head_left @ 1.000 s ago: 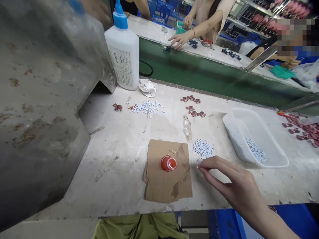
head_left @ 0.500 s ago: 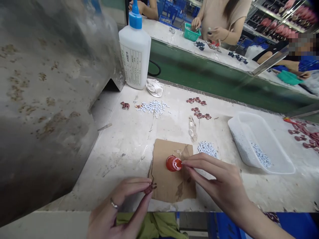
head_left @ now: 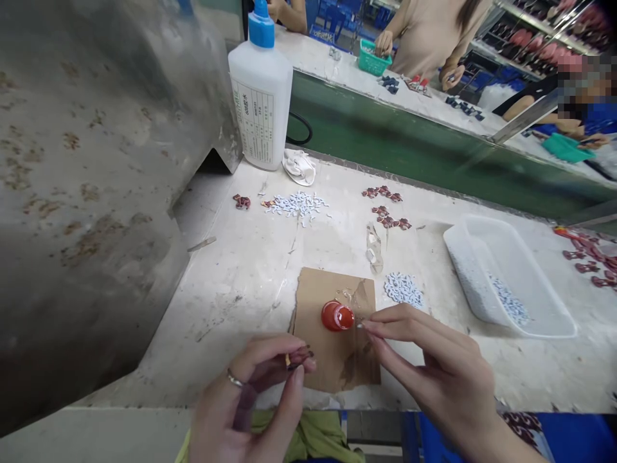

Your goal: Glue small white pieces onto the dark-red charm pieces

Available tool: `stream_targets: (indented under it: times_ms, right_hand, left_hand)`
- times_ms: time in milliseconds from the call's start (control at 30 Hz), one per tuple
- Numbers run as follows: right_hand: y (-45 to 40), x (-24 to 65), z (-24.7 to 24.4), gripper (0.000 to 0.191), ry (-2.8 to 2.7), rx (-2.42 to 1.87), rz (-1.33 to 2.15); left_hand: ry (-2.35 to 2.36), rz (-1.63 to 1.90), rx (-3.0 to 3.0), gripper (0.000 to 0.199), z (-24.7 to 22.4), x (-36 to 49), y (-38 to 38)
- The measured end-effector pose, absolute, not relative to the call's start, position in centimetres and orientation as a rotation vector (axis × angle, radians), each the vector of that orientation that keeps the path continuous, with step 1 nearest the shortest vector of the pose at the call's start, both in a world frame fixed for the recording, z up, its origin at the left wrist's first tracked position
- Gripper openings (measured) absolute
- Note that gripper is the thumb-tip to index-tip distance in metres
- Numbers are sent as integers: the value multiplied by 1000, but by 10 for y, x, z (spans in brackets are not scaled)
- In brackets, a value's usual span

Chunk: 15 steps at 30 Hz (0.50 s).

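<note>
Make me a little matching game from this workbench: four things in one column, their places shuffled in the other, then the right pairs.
Things
1. Red pot
2. Blue-capped bottle
3. Small brown figure
4. Tiny pale piece

Places
A. Held in the left hand
B. On the cardboard
C. Pinched by the right hand
D. Beside the crumpled white cloth

Right pairs: 1-B, 2-D, 3-A, 4-C

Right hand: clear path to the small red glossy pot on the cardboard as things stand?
Likely yes: the right hand hovers just beside the small red glossy pot, with nothing visible between its fingertips and the rim.
</note>
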State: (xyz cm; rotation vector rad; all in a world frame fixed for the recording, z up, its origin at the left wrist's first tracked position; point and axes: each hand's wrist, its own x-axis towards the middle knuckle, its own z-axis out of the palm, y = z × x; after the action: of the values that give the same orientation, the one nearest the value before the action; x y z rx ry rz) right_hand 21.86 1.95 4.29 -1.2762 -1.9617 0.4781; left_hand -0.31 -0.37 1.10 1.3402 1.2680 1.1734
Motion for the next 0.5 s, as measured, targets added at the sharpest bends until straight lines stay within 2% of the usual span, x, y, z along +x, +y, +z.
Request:
stream_targets:
  times_ms: [100,500]
  right_hand:
    - [18,214,46,23,-1871,-1287,593]
    - [12,195,50,26,-1784,-1065,887]
  left_hand:
    - [1201,1090,1387,28,8,-7,1]
    - [1132,1134,1647,36,4,0,0]
